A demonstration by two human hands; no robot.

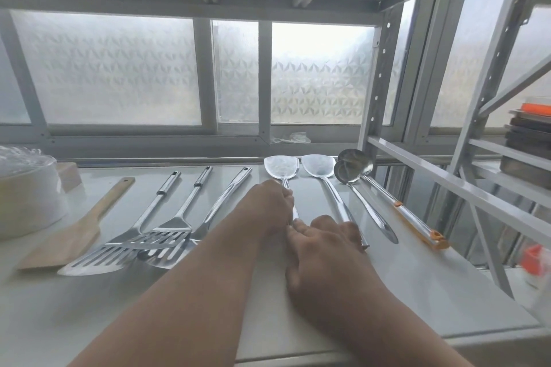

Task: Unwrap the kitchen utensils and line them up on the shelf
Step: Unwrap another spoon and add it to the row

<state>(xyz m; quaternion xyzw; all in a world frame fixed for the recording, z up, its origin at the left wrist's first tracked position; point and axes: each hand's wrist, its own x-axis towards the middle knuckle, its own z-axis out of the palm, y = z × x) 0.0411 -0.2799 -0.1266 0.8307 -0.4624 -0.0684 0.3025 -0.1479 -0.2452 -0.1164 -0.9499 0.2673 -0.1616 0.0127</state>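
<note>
Steel turner (pixel 281 168), flat blade pointing away, lies on the white shelf (pixel 417 286); the left hand (pixel 269 207) pinches its handle and the right hand (pixel 325 243) grips the near end. Just right lie a second turner (pixel 319 166) and two ladles (pixel 354 162); left, three slotted spatulas (pixel 161 237) and a wooden spatula (pixel 64 243). Bare shelf surface lies below the hands.

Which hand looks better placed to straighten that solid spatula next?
Probably the left hand: its grip is already on the solid spatula handle, just below the blade. The right hand only rests near the handle's lower end, beside the second spatula.
</note>
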